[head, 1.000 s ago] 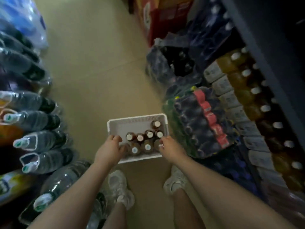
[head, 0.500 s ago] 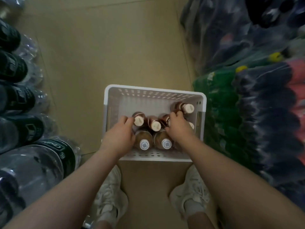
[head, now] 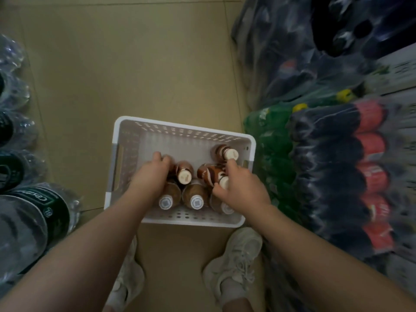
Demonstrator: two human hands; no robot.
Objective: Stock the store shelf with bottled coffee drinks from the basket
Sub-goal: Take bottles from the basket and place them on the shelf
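Reached deeper among bottles (head: pixel 185 174) in basket (head: pixel 180 129) since half a second ago. Left hand (head: pixel 150 174) curled over a hidden bottle; right hand (head: pixel 240 188) pinching a tilted bottle's cap. Upright axes; both grips directly above.

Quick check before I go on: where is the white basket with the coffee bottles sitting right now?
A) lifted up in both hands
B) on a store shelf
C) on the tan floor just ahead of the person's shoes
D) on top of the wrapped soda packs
C: the white basket rests flat on the tan floor, just beyond the shoes, while the left hand and right hand reach inside among the coffee bottles.
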